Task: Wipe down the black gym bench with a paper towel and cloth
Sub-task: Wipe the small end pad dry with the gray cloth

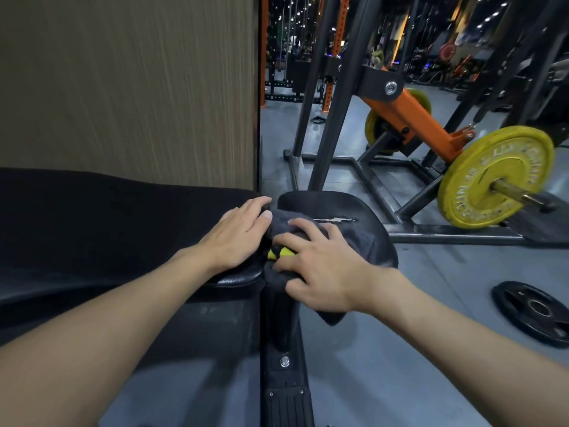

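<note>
Wiping is judged under way, its remainder untellable: the cloth (283, 220) is pressed on the bench (92, 229) by the right hand's (326, 272) spread fingers (308, 231), the left hand (238, 234) laid flat.

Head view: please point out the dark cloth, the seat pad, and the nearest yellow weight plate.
dark cloth (280, 223), head view, on its exposed upper fold.
seat pad (323, 204), head view, on bare surface above the tear.
yellow weight plate (492, 160), head view, on its face above the hub.
</note>
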Tool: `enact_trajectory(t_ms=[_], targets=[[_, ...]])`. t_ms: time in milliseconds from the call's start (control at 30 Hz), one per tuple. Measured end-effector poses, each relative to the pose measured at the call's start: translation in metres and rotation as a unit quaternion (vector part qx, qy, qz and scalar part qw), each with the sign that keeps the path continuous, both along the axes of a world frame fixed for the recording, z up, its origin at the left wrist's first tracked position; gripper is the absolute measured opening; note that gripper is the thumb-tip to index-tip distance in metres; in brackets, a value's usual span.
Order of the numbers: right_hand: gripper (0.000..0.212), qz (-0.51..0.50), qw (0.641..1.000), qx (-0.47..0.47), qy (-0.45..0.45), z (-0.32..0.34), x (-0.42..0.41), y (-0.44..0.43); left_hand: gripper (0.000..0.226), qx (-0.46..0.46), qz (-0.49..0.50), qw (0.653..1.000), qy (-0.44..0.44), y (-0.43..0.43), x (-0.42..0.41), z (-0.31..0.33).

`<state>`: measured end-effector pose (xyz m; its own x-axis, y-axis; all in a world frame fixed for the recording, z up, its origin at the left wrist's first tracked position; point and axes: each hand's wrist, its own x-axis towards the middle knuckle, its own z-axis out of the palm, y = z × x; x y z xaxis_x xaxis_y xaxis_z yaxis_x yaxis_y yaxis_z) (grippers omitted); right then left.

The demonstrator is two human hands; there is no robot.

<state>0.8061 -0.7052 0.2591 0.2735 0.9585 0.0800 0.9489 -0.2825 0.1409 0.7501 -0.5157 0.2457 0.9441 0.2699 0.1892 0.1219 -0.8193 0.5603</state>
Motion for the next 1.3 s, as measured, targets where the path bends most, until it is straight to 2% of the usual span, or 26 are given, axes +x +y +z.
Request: enact_trajectory(t_ms=[67, 167, 267, 367, 467, 533, 600, 667, 733, 800, 833, 900, 1000, 1100, 1167, 1233, 1300], targets=[[0.054, 0.014, 1.0, 0.012, -0.005, -0.005, -0.003, -0.011, 0.046, 0.01, -0.005, 1.0, 0.012, -0.001, -0.001, 0.001], [0.052, -0.007, 0.999, 0.038, 0.022, -0.007, 0.0, -0.014, 0.045, 0.012, -0.007, 1.0, 0.019, -0.001, 0.0, -0.001], [0.058, -0.107, 0.991, 0.047, 0.07, 0.002, 0.022, -0.001, 0.045, 0.008, -0.003, 1.0, 0.012, 0.002, 0.003, -0.004], [0.049, -0.246, 0.961, 0.051, 0.12, 0.008, 0.057, 0.011, 0.048, -0.002, -0.007, 1.0, 0.015, 0.008, 0.005, -0.01], [0.045, -0.296, 0.947, 0.079, 0.101, 0.006, 0.065, 0.023, 0.057, -0.023, 0.005, 1.0, 0.018, 0.012, 0.012, -0.011], [0.041, -0.281, 0.951, 0.094, 0.084, 0.003, 0.057, 0.028, 0.064, -0.084, 0.033, 0.995, 0.032, 0.013, 0.019, -0.007], [0.036, -0.267, 0.948, 0.122, 0.12, 0.005, 0.051, 0.034, 0.06, -0.217, 0.066, 0.973, 0.035, 0.012, 0.024, 0.004], [0.033, -0.294, 0.912, 0.178, 0.224, 0.017, 0.044, 0.042, 0.057, -0.358, 0.086, 0.928, 0.051, 0.008, 0.023, 0.021], [0.033, -0.321, 0.847, 0.256, 0.336, 0.033, 0.038, 0.056, 0.055, -0.47, 0.091, 0.876, 0.057, 0.005, 0.018, 0.046], [0.04, -0.322, 0.789, 0.32, 0.414, 0.058, 0.026, 0.074, 0.045, -0.575, 0.107, 0.808, 0.064, 0.003, 0.011, 0.081], [0.044, -0.323, 0.765, 0.337, 0.444, 0.072, 0.02, 0.083, 0.043, -0.611, 0.111, 0.78, 0.082, 0.005, 0.007, 0.1], [0.044, -0.312, 0.744, 0.336, 0.486, 0.101, 0.004, 0.102, 0.046, -0.649, 0.114, 0.743, 0.119, 0.011, -0.004, 0.139], [0.044, -0.278, 0.73, 0.302, 0.546, 0.149, -0.022, 0.13, 0.038, -0.645, 0.156, 0.739, 0.113, 0.034, -0.031, 0.195], [0.059, -0.23, 0.675, 0.27, 0.647, 0.204, -0.048, 0.159, 0.029, -0.619, 0.213, 0.748, 0.105, 0.07, -0.071, 0.247], [0.069, -0.202, 0.647, 0.27, 0.684, 0.237, -0.069, 0.182, 0.028, -0.607, 0.249, 0.749, 0.089, 0.099, -0.101, 0.276], [0.06, -0.214, 0.62, 0.272, 0.704, 0.26, -0.091, 0.213, 0.027, -0.602, 0.279, 0.746, 0.061, 0.134, -0.131, 0.296], [0.044, -0.257, 0.564, 0.261, 0.741, 0.277, -0.113, 0.251, 0.026, -0.599, 0.298, 0.743, 0.034, 0.174, -0.161, 0.307]])
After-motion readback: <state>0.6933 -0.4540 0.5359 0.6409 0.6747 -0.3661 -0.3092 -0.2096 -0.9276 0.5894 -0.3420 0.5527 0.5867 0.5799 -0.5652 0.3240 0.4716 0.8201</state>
